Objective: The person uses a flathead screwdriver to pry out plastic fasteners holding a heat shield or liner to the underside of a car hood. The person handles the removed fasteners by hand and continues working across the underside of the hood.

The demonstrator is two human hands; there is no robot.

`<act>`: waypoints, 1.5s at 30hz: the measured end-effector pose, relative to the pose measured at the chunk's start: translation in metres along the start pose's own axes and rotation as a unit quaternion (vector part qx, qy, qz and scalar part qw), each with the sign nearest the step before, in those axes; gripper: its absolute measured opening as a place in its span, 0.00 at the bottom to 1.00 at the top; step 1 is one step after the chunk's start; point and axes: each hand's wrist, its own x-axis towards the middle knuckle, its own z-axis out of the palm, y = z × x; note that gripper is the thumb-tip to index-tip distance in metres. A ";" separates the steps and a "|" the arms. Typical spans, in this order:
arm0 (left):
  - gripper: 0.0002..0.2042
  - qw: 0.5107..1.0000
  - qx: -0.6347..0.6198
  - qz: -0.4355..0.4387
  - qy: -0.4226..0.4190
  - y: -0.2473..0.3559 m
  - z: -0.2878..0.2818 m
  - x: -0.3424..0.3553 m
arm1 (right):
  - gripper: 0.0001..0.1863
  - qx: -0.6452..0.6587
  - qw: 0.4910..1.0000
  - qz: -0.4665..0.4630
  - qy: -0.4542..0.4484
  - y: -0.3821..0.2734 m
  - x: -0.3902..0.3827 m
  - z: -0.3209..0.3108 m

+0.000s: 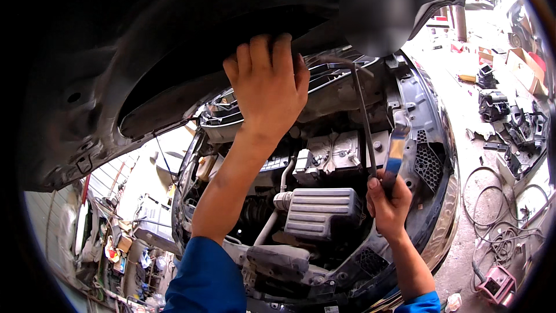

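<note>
My left hand (266,84) reaches up to the dark underside of the raised hood (116,58), its fingers curled at the edge of a long opening in the panel. My right hand (389,203) is closed round a long bent metal rod (365,116) and a flat tool with a blue and yellow band (397,145). The rod's bent top sits just below the hood. Underneath lies the open engine bay, with a battery (336,150) and a ribbed plastic box (318,211) between my arms.
Cluttered shelving and parts (127,243) stand at the lower left. Along the right floor lie black car parts (492,104), cardboard boxes (521,69), coiled hoses (492,232) and a pink machine (498,284). The car's front fender curves down the right side of the bay.
</note>
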 end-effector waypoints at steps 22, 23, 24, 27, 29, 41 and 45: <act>0.08 0.980 -0.191 -0.041 0.040 -0.002 -0.009 -0.026 | 0.08 -0.292 0.931 -0.217 -0.031 -0.050 0.054 0.070; 0.07 0.980 -0.191 -0.032 0.052 -0.003 -0.008 -0.028 | 0.08 -0.321 0.917 -0.236 -0.036 -0.050 0.057 0.067; 0.07 0.980 -0.191 -0.033 0.046 -0.003 -0.008 -0.030 | 0.08 -0.350 0.901 -0.253 -0.042 -0.051 0.060 0.061; 0.06 0.979 -0.197 -0.035 0.026 0.000 -0.014 -0.035 | 0.10 -0.467 0.834 -0.289 -0.055 -0.061 0.077 0.033; 0.07 0.977 -0.208 -0.039 0.003 0.001 -0.012 -0.038 | 0.11 -0.516 0.790 -0.326 -0.068 -0.069 0.083 0.021; 0.05 0.992 -0.127 -0.021 0.003 0.009 0.028 -0.099 | 0.16 -0.695 0.520 -0.473 -0.149 -0.170 0.102 -0.024; 0.05 0.995 -0.093 0.013 0.018 -0.009 0.044 -0.099 | 0.10 -0.752 0.372 -0.529 -0.126 -0.200 0.117 -0.016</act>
